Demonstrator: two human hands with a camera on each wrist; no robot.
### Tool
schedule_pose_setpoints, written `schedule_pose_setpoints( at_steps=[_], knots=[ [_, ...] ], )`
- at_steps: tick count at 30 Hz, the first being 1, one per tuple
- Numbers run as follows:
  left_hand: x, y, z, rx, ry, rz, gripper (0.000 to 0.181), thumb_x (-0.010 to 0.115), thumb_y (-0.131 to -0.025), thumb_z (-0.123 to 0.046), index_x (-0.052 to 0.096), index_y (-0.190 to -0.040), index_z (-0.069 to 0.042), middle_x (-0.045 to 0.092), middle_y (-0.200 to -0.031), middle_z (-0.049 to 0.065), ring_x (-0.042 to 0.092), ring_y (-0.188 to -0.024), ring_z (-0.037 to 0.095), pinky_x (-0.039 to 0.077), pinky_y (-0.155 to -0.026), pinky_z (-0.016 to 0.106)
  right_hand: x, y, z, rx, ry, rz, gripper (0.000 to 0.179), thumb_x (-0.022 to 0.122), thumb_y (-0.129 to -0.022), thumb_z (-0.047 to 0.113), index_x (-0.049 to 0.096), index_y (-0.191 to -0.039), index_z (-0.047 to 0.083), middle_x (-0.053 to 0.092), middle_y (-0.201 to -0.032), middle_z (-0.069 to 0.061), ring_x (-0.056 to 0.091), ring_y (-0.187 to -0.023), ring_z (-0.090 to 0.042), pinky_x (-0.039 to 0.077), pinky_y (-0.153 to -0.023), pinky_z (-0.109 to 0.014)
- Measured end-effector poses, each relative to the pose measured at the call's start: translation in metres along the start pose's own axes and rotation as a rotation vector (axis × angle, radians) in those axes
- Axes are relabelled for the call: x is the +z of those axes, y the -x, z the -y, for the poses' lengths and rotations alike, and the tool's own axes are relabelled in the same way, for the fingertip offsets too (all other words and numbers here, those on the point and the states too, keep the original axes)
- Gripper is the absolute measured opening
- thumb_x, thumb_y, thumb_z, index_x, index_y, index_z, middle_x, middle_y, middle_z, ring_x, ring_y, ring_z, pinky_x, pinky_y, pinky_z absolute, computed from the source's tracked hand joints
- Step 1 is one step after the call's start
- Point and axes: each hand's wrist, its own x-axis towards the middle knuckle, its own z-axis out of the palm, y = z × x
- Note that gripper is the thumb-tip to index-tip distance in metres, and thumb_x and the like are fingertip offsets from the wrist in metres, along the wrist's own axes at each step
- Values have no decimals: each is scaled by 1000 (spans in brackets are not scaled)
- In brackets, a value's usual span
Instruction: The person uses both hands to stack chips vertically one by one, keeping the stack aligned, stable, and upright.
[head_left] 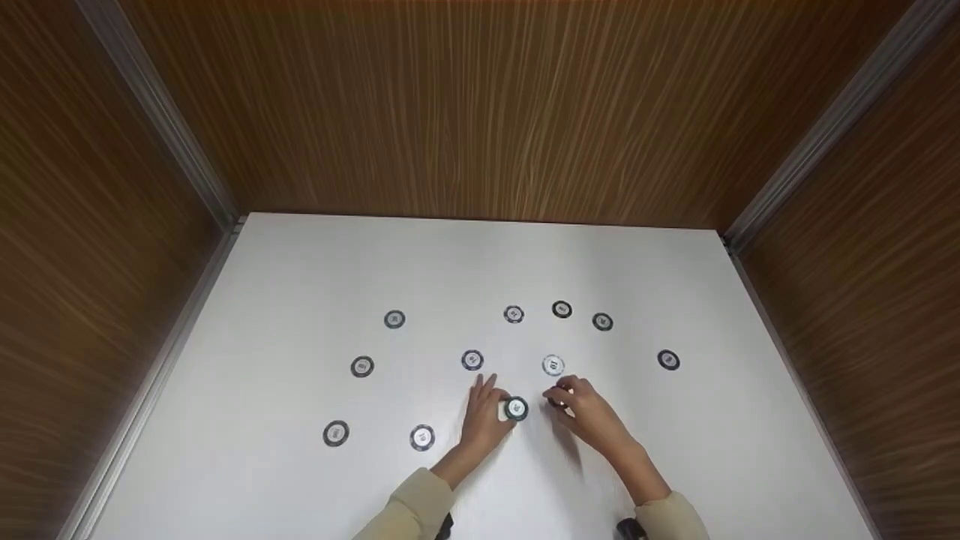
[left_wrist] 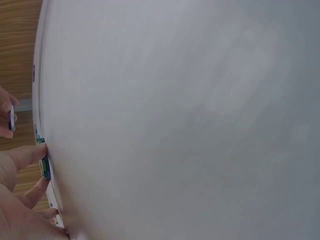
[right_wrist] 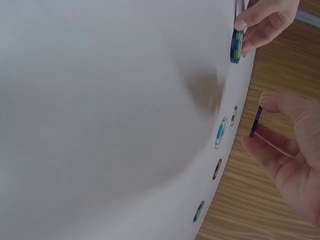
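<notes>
My left hand [head_left: 484, 421] rests on the white table [head_left: 285, 285] and holds a small stack of poker chips [head_left: 516, 409] between thumb and index finger. Green and dark edges show in this stack [right_wrist: 236, 46] in the right wrist view. The other fingers of that hand stretch forward. To its right, my right hand [head_left: 595, 420] pinches a dark purple-black poker chip [right_wrist: 256, 121] by its edge, raised off the table. Its shadow falls on the surface below. A white poker chip [head_left: 553, 365] marked 10 lies just beyond the right hand.
Several poker chips lie singly about the table, among them a dark one [head_left: 472, 360] beyond my left fingers, one far left [head_left: 336, 433] and one far right [head_left: 669, 360]. Brown wood-grain panels [head_left: 480, 112] enclose the table's back and sides.
</notes>
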Motion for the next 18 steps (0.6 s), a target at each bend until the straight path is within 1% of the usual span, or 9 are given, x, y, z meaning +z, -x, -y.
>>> schedule_pose_setpoints(
  at_steps=[7, 10, 14, 18],
  knots=[
    [-1, 1, 0, 12, -11, -6, 34, 77, -69, -8, 57, -96, -4, 40, -136, 21, 24, -130, 39, 16, -108, 44, 6, -11, 7, -77, 12, 4, 27, 73, -75, 2, 69, -99, 11, 56, -99, -5, 55, -88, -18, 51, -73, -27],
    [-2, 1, 1, 19, -17, -5, 33, 77, -70, -9, 58, -96, -4, 40, -136, 21, 24, -130, 39, 17, -108, 44, 9, -15, 10, -97, 23, 0, 27, 74, -74, 3, 69, -100, 11, 56, -100, -5, 55, -91, -19, 51, -75, -27],
    [-2, 0, 1, 27, -12, -6, 32, 76, -69, -8, 58, -95, -3, 40, -135, 21, 24, -130, 40, 17, -108, 45, 13, -18, 13, -130, 12, -7, 28, 75, -74, 4, 69, -100, 10, 56, -102, -7, 55, -95, -22, 51, -78, -29],
    [-2, 0, 2, 30, -10, -8, 31, 75, -69, -7, 59, -95, -3, 41, -134, 22, 24, -130, 40, 17, -108, 46, 16, -21, 15, -160, -6, -9, 28, 75, -73, 3, 69, -99, 10, 56, -102, -8, 55, -94, -22, 51, -79, -30]
  ],
)
